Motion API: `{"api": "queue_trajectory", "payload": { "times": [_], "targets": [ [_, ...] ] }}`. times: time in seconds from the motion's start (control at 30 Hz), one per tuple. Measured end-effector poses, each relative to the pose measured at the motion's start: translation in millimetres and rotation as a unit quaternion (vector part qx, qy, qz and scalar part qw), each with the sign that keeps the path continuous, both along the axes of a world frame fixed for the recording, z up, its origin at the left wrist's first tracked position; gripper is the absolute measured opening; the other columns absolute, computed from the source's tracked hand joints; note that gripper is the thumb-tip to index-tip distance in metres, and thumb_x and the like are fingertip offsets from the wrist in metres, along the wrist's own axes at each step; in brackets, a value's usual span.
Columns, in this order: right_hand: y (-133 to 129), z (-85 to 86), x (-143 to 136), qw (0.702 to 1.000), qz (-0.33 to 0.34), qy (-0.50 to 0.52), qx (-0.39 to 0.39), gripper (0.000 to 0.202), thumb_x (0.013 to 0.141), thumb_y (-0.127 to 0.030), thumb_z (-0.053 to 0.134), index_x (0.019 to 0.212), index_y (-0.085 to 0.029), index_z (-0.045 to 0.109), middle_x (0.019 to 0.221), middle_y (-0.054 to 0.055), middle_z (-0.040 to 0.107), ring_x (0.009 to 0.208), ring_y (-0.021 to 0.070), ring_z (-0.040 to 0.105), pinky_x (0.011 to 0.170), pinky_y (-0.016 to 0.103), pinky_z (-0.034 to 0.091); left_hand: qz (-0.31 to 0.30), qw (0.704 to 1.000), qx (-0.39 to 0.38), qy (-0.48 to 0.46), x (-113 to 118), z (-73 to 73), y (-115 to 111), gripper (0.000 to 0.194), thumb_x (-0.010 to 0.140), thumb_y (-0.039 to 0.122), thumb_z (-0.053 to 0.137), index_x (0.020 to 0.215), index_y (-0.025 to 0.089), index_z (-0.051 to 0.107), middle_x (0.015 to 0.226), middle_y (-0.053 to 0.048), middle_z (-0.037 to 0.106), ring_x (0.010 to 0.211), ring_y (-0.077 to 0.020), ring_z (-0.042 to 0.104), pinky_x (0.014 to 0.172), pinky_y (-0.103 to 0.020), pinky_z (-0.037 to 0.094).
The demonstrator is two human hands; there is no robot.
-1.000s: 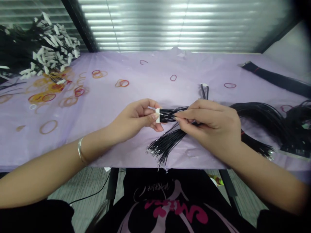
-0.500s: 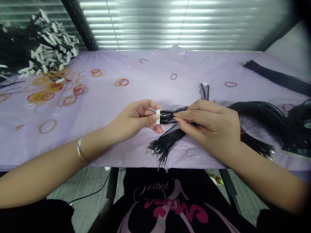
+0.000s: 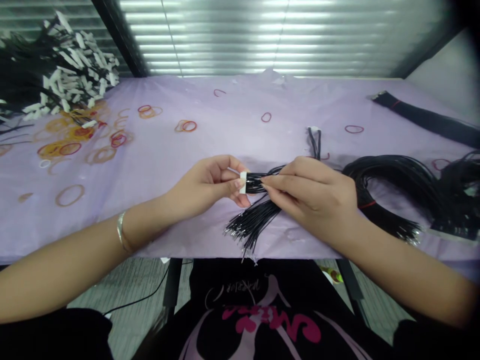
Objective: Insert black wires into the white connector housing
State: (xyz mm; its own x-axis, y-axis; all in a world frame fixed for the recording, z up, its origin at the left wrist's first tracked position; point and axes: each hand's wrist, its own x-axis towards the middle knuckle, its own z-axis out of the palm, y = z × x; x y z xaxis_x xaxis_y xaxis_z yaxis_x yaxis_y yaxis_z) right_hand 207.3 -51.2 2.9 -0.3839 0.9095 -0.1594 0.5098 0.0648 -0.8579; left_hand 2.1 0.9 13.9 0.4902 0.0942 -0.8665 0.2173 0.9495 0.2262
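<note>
A white plug connector (image 3: 243, 182) is pinched between the thumb and fingers of my left hand (image 3: 221, 182). Several thin black wires (image 3: 255, 183) run out of its right side. Close to the connector, my right hand (image 3: 315, 192) pinches a wire among them between thumb and fingertips; the wire's end is hidden there. Below the hands, a fan of loose black wires (image 3: 258, 220) with bare metal terminals at the tips lies on the table. Beyond my right hand, two black wires end in a small white connector (image 3: 314, 129).
Rubber bands (image 3: 71, 137) lie scattered on the purple table cover (image 3: 157, 165). A heap of black wires with white connectors (image 3: 75, 70) fills the back left. Coiled black wire bundles (image 3: 393, 170) lie at the right, with a banded bundle (image 3: 423, 112) behind them.
My right hand has shifted slightly left, its fingertips nearer to the white connector. My left hand keeps its pinch on the connector.
</note>
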Motion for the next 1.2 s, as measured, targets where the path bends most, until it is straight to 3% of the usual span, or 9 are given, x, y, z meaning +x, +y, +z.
{"api": "queue_trajectory", "payload": {
  "times": [0.2, 0.37, 0.77, 1.2],
  "targets": [
    [0, 1.3, -1, 1.0, -0.016, 0.013, -0.005, 0.015, 0.09, -0.015, 0.057, 0.084, -0.02, 0.07, 0.072, 0.005, 0.064, 0.066, 0.0143, 0.059, 0.058, 0.028, 0.05, -0.018, 1.0, 0.02, 0.004, 0, 0.4, 0, 0.011, 0.087, 0.016, 0.062, 0.094, 0.014, 0.053, 0.07, -0.003, 0.072, 0.068, -0.0139, 0.07, 0.074, -0.027, 0.055],
    [2, 4.8, -3, 0.998, -0.033, 0.007, -0.053, 0.016, 0.087, -0.013, 0.058, 0.078, -0.021, 0.068, 0.07, 0.003, 0.062, 0.063, 0.0129, 0.057, 0.055, 0.027, 0.048, -0.023, 0.999, 0.024, 0.0, 1, 1.5, 0, 0.014, 0.087, 0.02, 0.065, 0.092, 0.014, 0.053, 0.072, -0.004, 0.073, 0.071, -0.0153, 0.071, 0.076, -0.029, 0.056],
    [-7, -0.4, -5, 0.996, -0.004, 0.037, -0.085, 0.023, 0.093, -0.018, 0.052, 0.075, -0.017, 0.065, 0.074, 0.003, 0.063, 0.07, 0.0129, 0.057, 0.063, 0.026, 0.046, -0.044, 0.998, 0.034, -0.01, 2, 2.5, -2, 0.008, 0.086, 0.016, 0.063, 0.09, 0.014, 0.055, 0.072, -0.004, 0.073, 0.071, -0.0137, 0.07, 0.075, -0.026, 0.056],
    [-10, -3.8, -10, 0.996, -0.022, 0.046, -0.068, 0.025, 0.093, -0.019, 0.051, 0.072, -0.014, 0.064, 0.073, 0.004, 0.062, 0.07, 0.0138, 0.055, 0.065, 0.027, 0.046, -0.03, 0.999, 0.006, -0.009, 4, 0.4, -4, 0.009, 0.086, 0.013, 0.063, 0.092, 0.014, 0.056, 0.073, -0.003, 0.073, 0.072, -0.013, 0.07, 0.076, -0.025, 0.056]
  ]
}}
